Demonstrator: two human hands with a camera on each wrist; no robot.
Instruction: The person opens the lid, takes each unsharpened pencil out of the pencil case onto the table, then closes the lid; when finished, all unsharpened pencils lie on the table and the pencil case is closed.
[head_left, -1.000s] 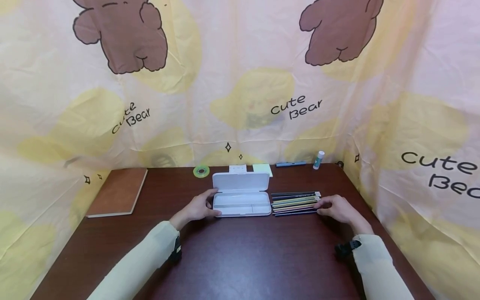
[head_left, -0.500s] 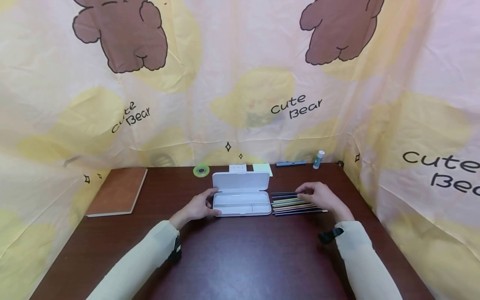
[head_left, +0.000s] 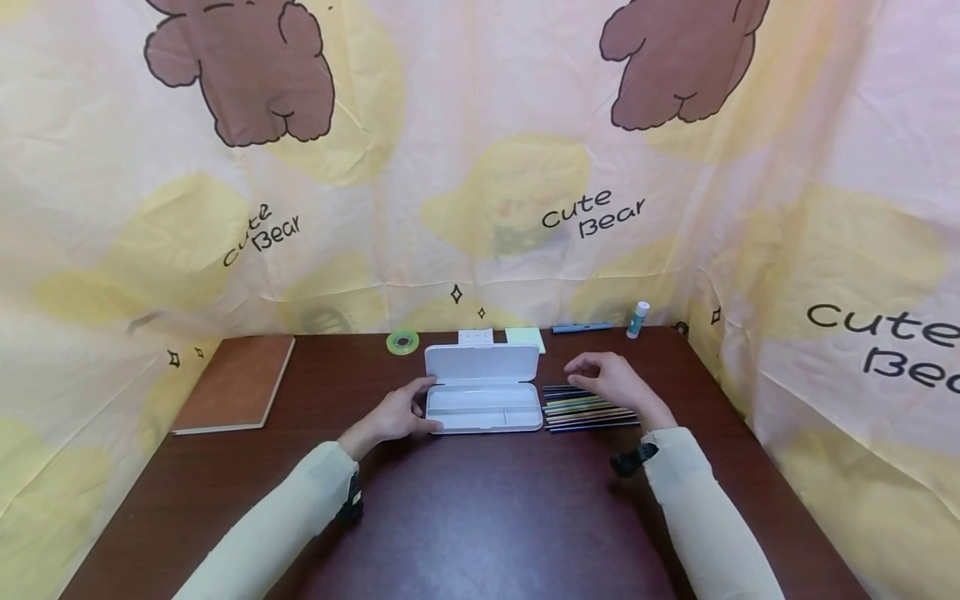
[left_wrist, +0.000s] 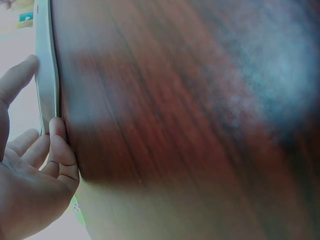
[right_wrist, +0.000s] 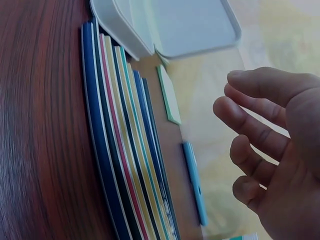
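Note:
A white pencil case (head_left: 483, 409) lies with its lid (head_left: 482, 364) raised, showing bare compartments inside. My left hand (head_left: 393, 414) grips its left end, thumb at the front corner and a finger toward the back; the left wrist view shows fingers curled against the case's edge (left_wrist: 47, 75). Just right of the case, several pencils (head_left: 588, 410) lie side by side, in dark blue, yellow, red and teal. My right hand (head_left: 615, 382) hovers over their far side with loosely bent fingers. Nothing shows between those fingers in the right wrist view, where the hand (right_wrist: 280, 135) is apart from the pencils.
Along the back of the table stand or lie a green tape roll (head_left: 402, 342), a white card (head_left: 476, 337), a sticky note pad (head_left: 526, 338), a blue pen (head_left: 582, 328) and a glue stick (head_left: 637, 320). A brown notebook (head_left: 236, 385) lies at the left. Curtains surround the table.
My right hand has moved from the pencils' right ends leftward and away from me, over their far side. My left hand and the pencil case have stayed put.

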